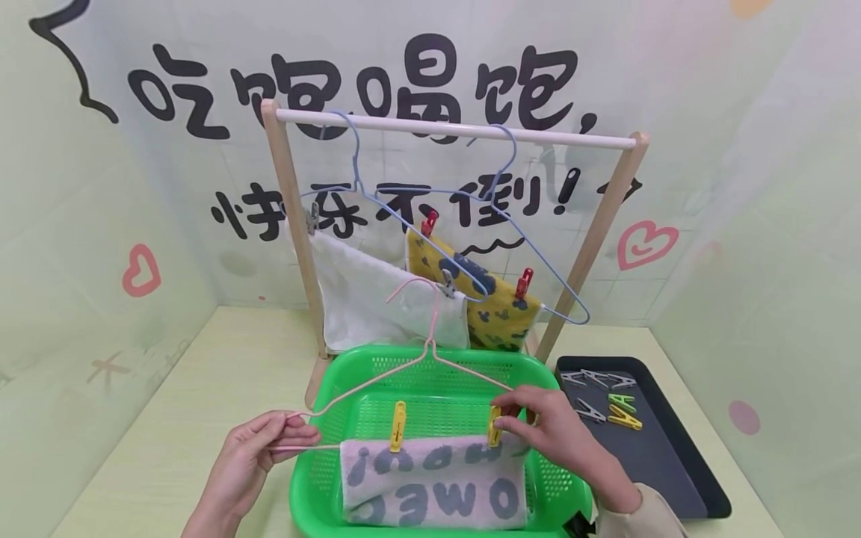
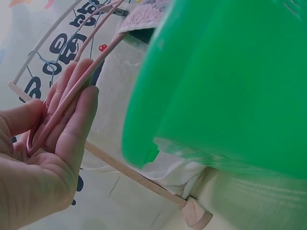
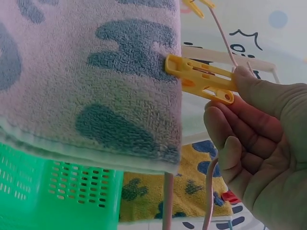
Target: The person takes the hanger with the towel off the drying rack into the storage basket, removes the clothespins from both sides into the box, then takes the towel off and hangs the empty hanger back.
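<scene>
My left hand (image 1: 258,452) holds the left end of a pink clothes hanger (image 1: 366,385); the left wrist view has its wire lying across the palm (image 2: 62,103) under the thumb. Over the hanger's bottom bar hangs a pinkish towel with grey lettering (image 1: 433,482), above the green basket (image 1: 565,456). A yellow clothespin (image 1: 398,426) clips the towel left of its middle. Near the towel's right side, my right hand (image 1: 554,433) pinches a second yellow clothespin (image 3: 201,79) by its handle end, thumb against fingers. In the right wrist view, that clothespin's tip sits on the towel's folded top edge.
Behind the basket stands a wooden rack with a white rail (image 1: 457,128). Blue hangers on it carry a white towel (image 1: 383,299) and a yellow patterned towel (image 1: 498,314), held with clips. At right, a dark tray (image 1: 662,456) holds several loose clothespins (image 1: 624,417).
</scene>
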Available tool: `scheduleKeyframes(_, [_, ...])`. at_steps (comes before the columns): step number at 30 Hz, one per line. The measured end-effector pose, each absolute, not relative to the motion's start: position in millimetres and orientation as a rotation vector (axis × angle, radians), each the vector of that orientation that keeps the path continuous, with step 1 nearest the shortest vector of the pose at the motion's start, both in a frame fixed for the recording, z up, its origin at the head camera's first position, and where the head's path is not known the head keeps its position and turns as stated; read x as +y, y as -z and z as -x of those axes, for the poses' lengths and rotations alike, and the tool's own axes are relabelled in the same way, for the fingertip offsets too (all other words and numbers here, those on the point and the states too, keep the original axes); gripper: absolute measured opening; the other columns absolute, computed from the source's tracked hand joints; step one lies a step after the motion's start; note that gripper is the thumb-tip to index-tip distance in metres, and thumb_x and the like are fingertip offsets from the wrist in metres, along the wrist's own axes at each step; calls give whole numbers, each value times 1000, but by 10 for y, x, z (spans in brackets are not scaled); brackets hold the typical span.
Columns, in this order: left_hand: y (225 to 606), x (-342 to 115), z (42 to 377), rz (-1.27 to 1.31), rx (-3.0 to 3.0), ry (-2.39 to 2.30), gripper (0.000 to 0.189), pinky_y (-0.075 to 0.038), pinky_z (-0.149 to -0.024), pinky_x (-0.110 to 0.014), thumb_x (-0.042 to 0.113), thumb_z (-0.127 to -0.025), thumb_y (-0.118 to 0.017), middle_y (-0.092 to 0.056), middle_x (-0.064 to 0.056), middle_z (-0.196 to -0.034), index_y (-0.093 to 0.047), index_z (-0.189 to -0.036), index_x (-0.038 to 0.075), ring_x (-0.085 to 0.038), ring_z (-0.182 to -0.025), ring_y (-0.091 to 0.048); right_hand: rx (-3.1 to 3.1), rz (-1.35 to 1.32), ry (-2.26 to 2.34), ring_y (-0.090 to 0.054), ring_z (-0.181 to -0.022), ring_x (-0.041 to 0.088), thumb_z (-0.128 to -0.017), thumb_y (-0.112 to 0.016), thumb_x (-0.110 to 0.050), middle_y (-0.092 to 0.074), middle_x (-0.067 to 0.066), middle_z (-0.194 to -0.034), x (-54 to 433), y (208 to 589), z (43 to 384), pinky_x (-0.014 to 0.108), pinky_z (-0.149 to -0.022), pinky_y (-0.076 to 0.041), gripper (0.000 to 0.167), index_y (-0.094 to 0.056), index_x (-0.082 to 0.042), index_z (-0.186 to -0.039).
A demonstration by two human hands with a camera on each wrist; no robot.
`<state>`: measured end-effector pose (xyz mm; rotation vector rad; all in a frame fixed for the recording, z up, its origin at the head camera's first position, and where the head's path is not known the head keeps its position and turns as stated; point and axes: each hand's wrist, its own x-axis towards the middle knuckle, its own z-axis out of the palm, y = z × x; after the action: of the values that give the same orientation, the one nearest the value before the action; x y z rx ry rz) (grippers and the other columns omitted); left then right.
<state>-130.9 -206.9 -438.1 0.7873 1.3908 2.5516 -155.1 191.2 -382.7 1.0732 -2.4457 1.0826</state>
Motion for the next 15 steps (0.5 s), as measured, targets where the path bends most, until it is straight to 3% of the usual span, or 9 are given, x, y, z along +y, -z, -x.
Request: scheduleKeyframes(15, [4381,-2089,1300,-733,1426,-2550,46,-53,-81,-35,-3,-102,-20,-69,-15,-101,-66,-108,-1,-23,-95,-66,-2198,-927,-1195,-63,-65,9,-68,-74,13,-68,6,-79,1985,3820,1582,15,-56,-51,28,-70,-2,-91])
